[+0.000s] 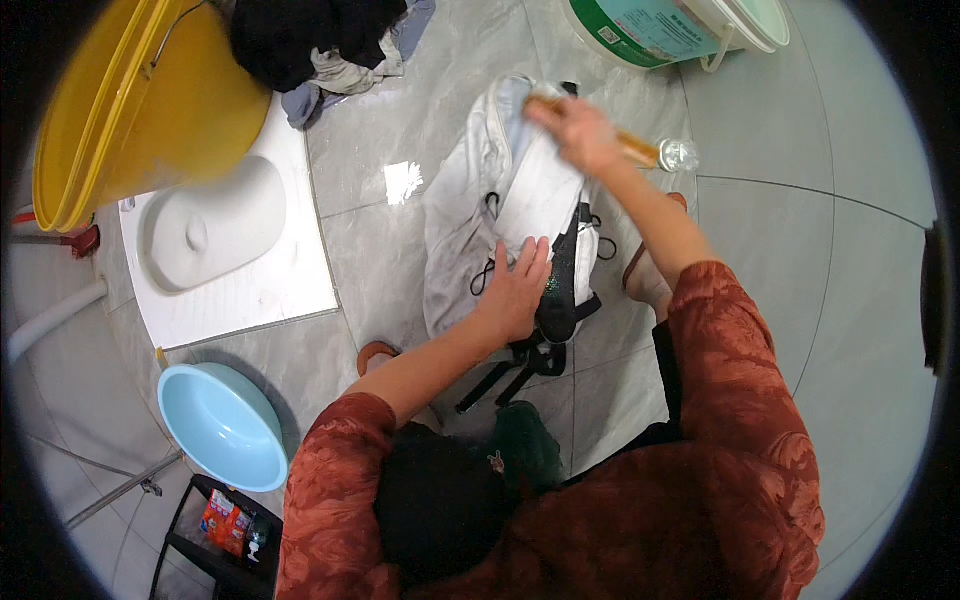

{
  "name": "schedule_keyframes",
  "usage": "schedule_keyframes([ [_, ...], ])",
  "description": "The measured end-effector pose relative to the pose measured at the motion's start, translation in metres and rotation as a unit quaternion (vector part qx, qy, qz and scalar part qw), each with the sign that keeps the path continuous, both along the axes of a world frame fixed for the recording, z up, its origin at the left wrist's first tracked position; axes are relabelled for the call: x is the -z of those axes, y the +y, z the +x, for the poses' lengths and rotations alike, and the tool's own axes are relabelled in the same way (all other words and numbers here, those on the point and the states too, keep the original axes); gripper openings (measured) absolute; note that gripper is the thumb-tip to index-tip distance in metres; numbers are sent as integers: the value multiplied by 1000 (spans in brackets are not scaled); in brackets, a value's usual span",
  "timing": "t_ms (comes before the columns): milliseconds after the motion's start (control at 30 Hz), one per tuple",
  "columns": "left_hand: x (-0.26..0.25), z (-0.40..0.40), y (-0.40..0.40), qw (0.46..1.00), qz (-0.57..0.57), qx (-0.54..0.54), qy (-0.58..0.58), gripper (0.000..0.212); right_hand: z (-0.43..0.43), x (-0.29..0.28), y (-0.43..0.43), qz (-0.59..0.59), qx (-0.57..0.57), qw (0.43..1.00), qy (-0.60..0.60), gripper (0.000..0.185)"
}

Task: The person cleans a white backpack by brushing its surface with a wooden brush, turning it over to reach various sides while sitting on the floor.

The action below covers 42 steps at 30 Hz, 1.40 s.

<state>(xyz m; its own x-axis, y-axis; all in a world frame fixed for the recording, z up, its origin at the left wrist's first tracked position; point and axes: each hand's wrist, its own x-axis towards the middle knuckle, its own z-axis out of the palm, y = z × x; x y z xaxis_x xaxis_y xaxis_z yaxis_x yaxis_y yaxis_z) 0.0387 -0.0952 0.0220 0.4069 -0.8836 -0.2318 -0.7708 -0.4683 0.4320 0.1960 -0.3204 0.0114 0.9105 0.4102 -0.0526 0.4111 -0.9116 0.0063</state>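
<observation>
A wet-looking white and grey backpack [461, 217] with black straps and cord loops lies on the tiled floor between my feet. My left hand [517, 289] rests flat on its lower middle, fingers slightly spread and holding nothing. Blurred by motion, my right hand [581, 135] grips a wooden-handled brush [636, 148] over the upper part of the bag. The brush's bristles are hidden from view. Just beyond the handle's right end stands a small clear glass or jar [679, 155].
At left, a tilted yellow bucket [187, 97] hangs over a white squat toilet [300, 277]. Dark and grey clothes [300, 45] lie behind. A light-blue basin [225, 427] and a black rack [199, 551] sit lower left. A white-and-green bucket [645, 30] stands at the top right.
</observation>
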Motion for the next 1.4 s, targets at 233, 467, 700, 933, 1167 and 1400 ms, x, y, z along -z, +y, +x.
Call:
schedule_keyframes([
  [233,22,47,-1,940,-233,-220,119,15,-14,-26,-17,98,151,984,-1,52],
  [467,37,115,-22,872,-177,-428,156,12,-109,-42,3,146,42,957,248,63],
  [700,47,125,-21,915,-131,-315,214,13,-135,-17,-6,205,65,954,207,68],
  [933,46,124,-25,920,-135,-255,266,27,-137,-8,-7,224,68,950,206,69],
  [1167,44,123,-39,941,-80,-226,240,29,-138,-11,-5,209,94,949,219,68],
  [1400,31,121,-44,947,-66,-198,244,23,-137,-11,-5,207,93,950,214,67],
])
